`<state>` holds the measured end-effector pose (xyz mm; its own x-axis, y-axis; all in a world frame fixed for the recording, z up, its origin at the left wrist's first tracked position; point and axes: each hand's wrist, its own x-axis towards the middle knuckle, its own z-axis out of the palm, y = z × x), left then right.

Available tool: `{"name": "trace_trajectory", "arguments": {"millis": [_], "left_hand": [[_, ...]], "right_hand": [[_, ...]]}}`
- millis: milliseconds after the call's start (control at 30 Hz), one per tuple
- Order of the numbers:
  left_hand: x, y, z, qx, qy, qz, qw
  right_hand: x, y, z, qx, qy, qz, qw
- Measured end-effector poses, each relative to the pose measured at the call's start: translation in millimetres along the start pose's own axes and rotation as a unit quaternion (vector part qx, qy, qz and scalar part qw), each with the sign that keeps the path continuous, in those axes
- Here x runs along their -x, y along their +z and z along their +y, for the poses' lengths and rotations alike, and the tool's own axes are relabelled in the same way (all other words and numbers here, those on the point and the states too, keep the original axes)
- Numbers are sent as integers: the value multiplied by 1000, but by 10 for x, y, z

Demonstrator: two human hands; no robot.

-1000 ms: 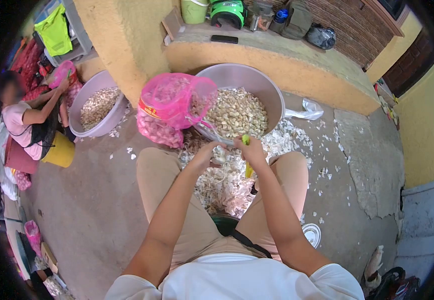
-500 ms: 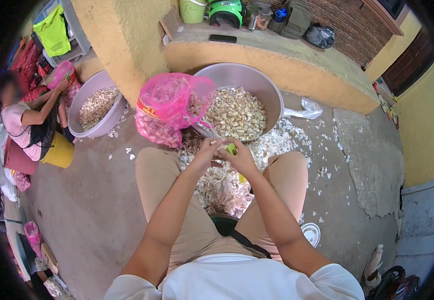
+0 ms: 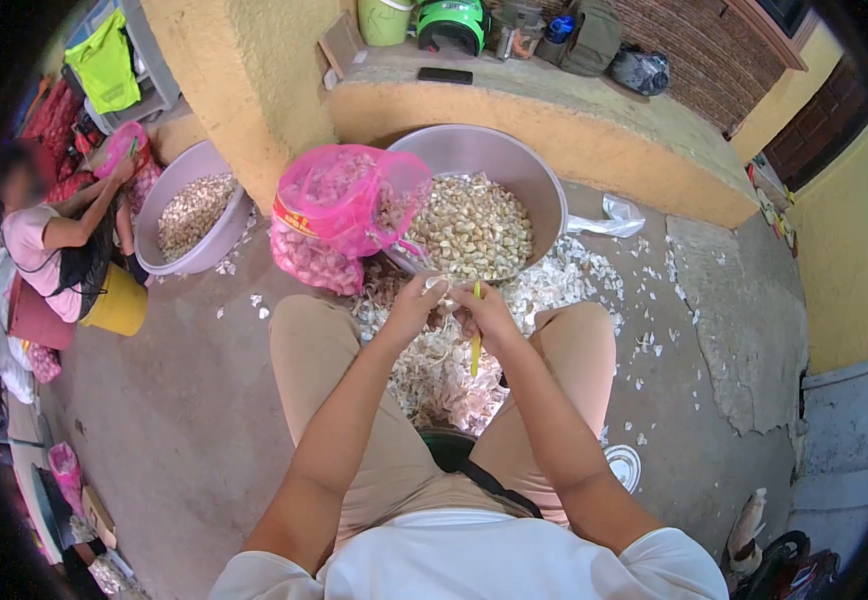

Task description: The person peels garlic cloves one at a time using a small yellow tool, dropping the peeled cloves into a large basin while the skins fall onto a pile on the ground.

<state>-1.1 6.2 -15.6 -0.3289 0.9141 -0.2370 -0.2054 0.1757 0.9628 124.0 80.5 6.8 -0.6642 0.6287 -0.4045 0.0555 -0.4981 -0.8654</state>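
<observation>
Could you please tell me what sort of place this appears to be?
Probably a household porch or small informal workspace for peeling what looks like garlic: a wide basin of cloves, papery skins strewn over the floor, and a helmet and backpack on a ledge.

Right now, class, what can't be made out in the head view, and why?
Head view throughout:
Held garlic: mostly covered by the left hand and right hand.
Yellow tool: too small to tell whether it has a blade.
Nearer basin: left side hidden by the pink mesh bag.
Co-worker: face blurred.
</observation>
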Motion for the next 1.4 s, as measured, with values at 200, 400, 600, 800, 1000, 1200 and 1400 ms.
{"name": "trace_trajectory", "arguments": {"millis": [200, 400, 600, 800, 1000, 1200, 1400], "left_hand": [[25, 38, 52, 36, 12, 23, 999], [49, 25, 154, -185, 81, -47, 978], [57, -31, 173, -193, 100, -91, 972], [77, -18, 184, -119, 109, -104, 981], [20, -52, 168, -106, 63, -140, 983], [13, -55, 184, -92, 47, -129, 986], [7, -46, 171, 46, -19, -111, 993]], "right_hand": [[-3, -44, 15, -86, 68, -25, 994], [-3, -61, 2, -123, 107, -11, 987], [2, -84, -36, -41, 95, -50, 993], [42, -118, -49, -82, 105, -71, 989], [69, -136, -70, -114, 128, -85, 981], [53, -128, -42, -117, 120, -60, 984], [50, -148, -111, -64, 85, -68, 992]]}}
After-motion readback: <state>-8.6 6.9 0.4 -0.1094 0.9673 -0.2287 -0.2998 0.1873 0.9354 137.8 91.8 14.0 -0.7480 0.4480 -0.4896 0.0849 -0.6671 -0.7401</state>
